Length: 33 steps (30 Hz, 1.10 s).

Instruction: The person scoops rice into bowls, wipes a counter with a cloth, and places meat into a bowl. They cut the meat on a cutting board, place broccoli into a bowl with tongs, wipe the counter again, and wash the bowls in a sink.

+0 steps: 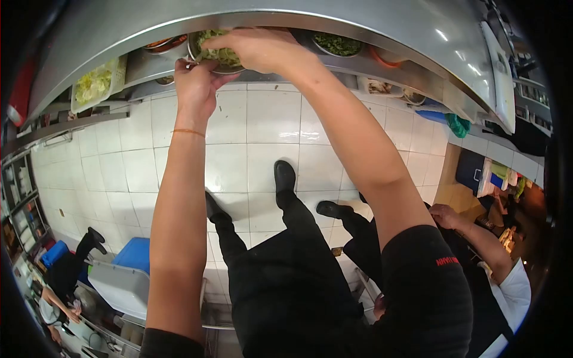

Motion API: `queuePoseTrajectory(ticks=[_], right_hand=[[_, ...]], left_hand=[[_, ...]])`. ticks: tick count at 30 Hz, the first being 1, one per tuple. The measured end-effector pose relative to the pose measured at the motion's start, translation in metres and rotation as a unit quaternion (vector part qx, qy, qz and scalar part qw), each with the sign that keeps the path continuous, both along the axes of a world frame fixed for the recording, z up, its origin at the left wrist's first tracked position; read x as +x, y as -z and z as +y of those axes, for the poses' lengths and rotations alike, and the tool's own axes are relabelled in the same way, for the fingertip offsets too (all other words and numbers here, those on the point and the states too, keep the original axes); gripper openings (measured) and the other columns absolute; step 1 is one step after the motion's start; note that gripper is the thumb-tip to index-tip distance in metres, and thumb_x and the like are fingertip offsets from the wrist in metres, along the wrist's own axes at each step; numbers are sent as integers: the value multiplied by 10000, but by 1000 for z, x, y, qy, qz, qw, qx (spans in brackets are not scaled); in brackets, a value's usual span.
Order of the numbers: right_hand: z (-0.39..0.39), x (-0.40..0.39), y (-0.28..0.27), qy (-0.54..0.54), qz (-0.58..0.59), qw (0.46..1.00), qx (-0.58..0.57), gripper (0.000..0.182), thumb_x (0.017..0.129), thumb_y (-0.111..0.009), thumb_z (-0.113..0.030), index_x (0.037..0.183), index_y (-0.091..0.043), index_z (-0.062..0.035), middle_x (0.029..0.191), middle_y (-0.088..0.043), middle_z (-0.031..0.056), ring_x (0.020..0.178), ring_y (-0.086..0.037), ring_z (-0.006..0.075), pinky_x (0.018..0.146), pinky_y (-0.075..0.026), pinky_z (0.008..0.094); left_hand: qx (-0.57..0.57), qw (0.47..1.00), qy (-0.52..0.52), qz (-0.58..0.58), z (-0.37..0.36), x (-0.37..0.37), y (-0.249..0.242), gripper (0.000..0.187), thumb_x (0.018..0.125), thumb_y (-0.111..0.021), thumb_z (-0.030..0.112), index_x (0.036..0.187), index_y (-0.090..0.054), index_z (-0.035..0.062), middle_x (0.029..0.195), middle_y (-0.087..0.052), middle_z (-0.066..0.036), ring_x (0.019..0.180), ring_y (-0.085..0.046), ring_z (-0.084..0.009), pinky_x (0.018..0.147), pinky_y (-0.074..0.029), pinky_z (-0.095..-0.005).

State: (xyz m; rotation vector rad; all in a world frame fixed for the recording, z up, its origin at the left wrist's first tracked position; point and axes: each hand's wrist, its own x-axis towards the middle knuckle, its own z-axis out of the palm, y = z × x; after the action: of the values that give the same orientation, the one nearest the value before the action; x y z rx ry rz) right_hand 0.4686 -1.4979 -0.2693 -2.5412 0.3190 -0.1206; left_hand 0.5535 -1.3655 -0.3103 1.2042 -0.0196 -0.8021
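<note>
A round metal bowl [192, 49] of shredded pale green vegetables [222, 55] stands on a shelf under the steel counter. My left hand [198, 83] is at the bowl's near left rim, thumb and fingertips pinched together; what they hold, if anything, is too small to make out. My right hand [253, 48] reaches over the bowl from the right, its thumb stretched out across the vegetables. The counter edge hides its other fingers.
The steel counter [334, 18] overhangs the shelf. Left are a basket of yellow-green leaves [94, 85] and a bowl of orange food [166, 44]; right, a bowl of chopped greens [338, 44]. A co-worker [477, 238] stands close at my right. Another person is at lower left.
</note>
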Motion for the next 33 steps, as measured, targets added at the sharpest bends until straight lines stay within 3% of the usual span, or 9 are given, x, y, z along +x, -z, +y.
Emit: queuePoseTrajectory(ticks=[2,4,5,6,7,12,17,21,33], right_hand=[[-9,-7,4,30,23,999,36,333,975,-406,-280,1153,-674,-191,1183,-661,111,1026,-637,318,868,-503,421],[-31,-21,3,177,125,976,15,326,978,-436,-292,1140,-675,-142,1165,-664,145,1019,-636,339,882,-495,432],[-57,-29,32,236,37,970,-37,320,949,-492,-305,1120,-684,-115,1171,-666,152,1028,-641,326,901,-490,435],[-95,-44,55,135,60,969,-196,348,926,-547,-338,1132,-679,-91,1170,-672,148,1040,-644,320,917,-489,432],[-129,-56,66,174,68,957,-221,349,922,-551,-337,1135,-678,-90,1171,-671,151,1044,-642,321,921,-487,431],[-192,-86,100,256,169,940,-147,360,903,-575,-331,1149,-671,-86,1175,-664,165,1068,-628,326,941,-474,426],[-203,-94,110,256,169,944,-117,376,884,-598,-326,1163,-663,-82,1178,-657,179,1092,-614,331,962,-462,422],[-209,-102,111,257,167,946,-101,392,869,-617,-322,1174,-658,-79,1182,-651,191,1112,-603,335,978,-452,418],[-200,-127,73,302,74,949,-54,453,824,-674,-309,1207,-640,-69,1191,-634,226,1169,-570,348,1027,-422,406]], left_hand=[[21,1000,-6,4,-2,-3,-3,460,850,-476,-120,1238,-234,-66,1214,-473,-271,1009,-631,-408,766,-638,-510],[52,996,-17,-68,-3,-9,-7,492,857,-451,-112,1280,-206,-51,1269,-441,-287,1056,-615,-407,749,-646,-486],[49,996,-14,-67,-3,-13,-11,492,857,-451,-112,1280,-206,-51,1269,-441,-287,1056,-615,-407,749,-646,-486],[51,995,8,-84,0,-17,-16,526,860,-438,-106,1323,-194,-47,1297,-431,-279,1071,-611,-395,754,-646,-471],[55,993,29,-100,3,-22,-20,561,863,-425,-100,1366,-182,-43,1326,-421,-272,1086,-607,-383,758,-647,-457],[82,971,62,-217,11,-56,-3,655,841,-417,-122,1456,-235,15,1332,-469,-222,1075,-626,-361,716,-652,-418],[119,986,110,-38,-13,-101,16,674,813,-373,-146,1458,-282,27,1324,-485,-212,1123,-596,-369,677,-654,-419],[120,988,94,-28,-45,-113,51,672,828,-369,-159,1456,-221,32,1332,-482,-220,1041,-652,-371,682,-658,-436],[54,995,75,21,-77,-120,67,749,804,-374,-168,1482,-182,87,1358,-462,-198,1138,-598,-398,704,-648,-490]])
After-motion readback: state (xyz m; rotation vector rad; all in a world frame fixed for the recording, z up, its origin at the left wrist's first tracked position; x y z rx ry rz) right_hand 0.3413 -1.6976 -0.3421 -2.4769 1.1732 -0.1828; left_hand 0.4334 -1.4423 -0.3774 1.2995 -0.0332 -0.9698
